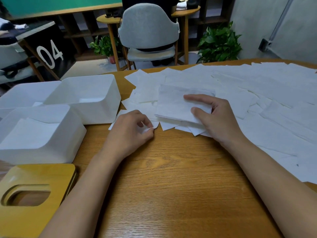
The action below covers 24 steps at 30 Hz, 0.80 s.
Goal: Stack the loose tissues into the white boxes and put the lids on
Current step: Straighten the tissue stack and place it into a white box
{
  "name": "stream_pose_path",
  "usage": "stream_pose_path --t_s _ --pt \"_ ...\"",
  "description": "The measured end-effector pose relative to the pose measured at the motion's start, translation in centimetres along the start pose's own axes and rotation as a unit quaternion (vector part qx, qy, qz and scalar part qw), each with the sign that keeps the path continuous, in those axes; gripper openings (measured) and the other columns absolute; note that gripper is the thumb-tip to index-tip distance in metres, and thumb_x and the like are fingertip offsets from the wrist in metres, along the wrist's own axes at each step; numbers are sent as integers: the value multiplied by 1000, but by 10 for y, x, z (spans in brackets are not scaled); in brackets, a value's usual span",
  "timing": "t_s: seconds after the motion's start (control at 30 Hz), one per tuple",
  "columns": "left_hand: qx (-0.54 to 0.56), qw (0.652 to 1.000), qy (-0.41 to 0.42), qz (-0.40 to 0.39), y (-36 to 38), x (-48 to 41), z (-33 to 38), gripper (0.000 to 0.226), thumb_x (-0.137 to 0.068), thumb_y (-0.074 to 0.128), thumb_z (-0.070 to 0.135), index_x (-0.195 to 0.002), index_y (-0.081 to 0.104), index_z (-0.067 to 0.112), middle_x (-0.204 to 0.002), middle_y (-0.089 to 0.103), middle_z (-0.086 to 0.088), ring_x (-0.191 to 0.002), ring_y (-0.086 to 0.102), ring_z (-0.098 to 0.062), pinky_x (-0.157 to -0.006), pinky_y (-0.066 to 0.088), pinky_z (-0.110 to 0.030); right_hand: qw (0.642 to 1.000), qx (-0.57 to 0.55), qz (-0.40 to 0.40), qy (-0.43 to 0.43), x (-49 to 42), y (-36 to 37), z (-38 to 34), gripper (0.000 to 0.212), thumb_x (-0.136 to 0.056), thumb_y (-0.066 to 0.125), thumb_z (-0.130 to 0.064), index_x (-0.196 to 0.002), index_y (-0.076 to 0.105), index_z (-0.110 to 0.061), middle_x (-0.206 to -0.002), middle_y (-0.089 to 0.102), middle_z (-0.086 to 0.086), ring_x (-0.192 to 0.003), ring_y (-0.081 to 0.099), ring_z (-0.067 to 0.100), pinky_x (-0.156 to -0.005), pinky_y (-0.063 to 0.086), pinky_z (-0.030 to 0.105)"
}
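A: Tissues (267, 86), where do they lie?
B: Spread loose over the desk (171, 186), mostly beyond the right hand (221, 121), whose fingers and thumb grip a small stack (176, 105).
A: And the left hand (130, 131)?
B: It pinches the corner of one sheet (155, 125), just right of the white boxes (96, 110); the nearer box holds tissues.

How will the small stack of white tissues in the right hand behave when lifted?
Probably floppy: the small stack of white tissues is thin paper. Likely very light. Sheets may slide apart, since the right hand grips only one side.
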<state>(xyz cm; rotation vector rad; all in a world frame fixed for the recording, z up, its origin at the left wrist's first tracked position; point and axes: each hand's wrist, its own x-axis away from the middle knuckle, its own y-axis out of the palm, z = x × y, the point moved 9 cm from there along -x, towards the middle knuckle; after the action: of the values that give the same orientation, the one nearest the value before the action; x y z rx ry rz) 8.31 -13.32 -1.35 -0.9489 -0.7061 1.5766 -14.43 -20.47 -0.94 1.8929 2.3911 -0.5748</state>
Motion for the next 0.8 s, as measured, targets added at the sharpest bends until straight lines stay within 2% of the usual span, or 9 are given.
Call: stream_pose_path --t_s 0.13,0.2,0.27,0.37,0.47,0.53,0.67,0.8 --pt "30 999 26 18 -2 5 10 2 -85 69 32 -84 68 32 -90 71 16 -92 64 -4 -81 52 -31 1000 15 -26 -8 -1 6 0 39 -98 66 -9 -125 75 -36 -131 68 -24 -131 55 -2 -118 44 39" --pt "81 995 50 22 -5 7 19 2 -88 67 29 -86 66 28 -87 71 14 -88 67 -9 -77 52 -33 998 33 -46 -19 1 11 -2 40 -96 70 -13 -128 74 -37 -135 67 -21 -132 55 -1 -117 44 37" --pt "125 988 83 39 -11 10 30 5 -93 69 22 -90 67 25 -85 70 12 -83 66 -12 -72 49 -28 995 57 -70 -30 4 16 -6 42 -93 75 -17 -129 72 -40 -135 66 -21 -130 56 -2 -114 47 35" --pt "170 978 100 63 -18 12 38 3 -98 75 21 -100 76 22 -97 75 13 -93 69 -10 -76 46 -19 987 94 -117 -48 11 27 -10 42 -87 80 -32 -126 71 -46 -131 67 -22 -125 59 1 -109 50 38" --pt "231 967 82 68 -18 11 36 13 -94 79 24 -107 79 24 -102 77 11 -102 71 -13 -83 53 -24 984 82 -151 -38 16 38 -9 35 -84 83 -43 -118 75 -46 -123 72 -21 -119 63 4 -104 51 38" --pt "237 966 74 74 -18 12 36 23 -90 82 30 -112 77 27 -96 75 8 -98 71 -17 -82 56 -31 988 74 -133 -28 15 37 -7 22 -85 84 -41 -107 79 -41 -111 74 -23 -112 65 1 -102 51 35" --pt "234 969 43 70 -21 12 31 45 -82 88 38 -123 70 34 -88 73 6 -93 71 -14 -80 56 -25 996 55 -77 -7 7 26 -3 8 -85 84 -37 -93 81 -35 -100 76 -23 -101 68 -1 -96 51 30" --pt "264 962 0 75 -30 8 17 43 -88 85 23 -125 68 35 -88 75 3 -94 72 -9 -85 58 -33 998 -31 -51 33 1 12 1 7 -86 85 -23 -90 80 -27 -97 77 -20 -95 71 0 -91 50 25"
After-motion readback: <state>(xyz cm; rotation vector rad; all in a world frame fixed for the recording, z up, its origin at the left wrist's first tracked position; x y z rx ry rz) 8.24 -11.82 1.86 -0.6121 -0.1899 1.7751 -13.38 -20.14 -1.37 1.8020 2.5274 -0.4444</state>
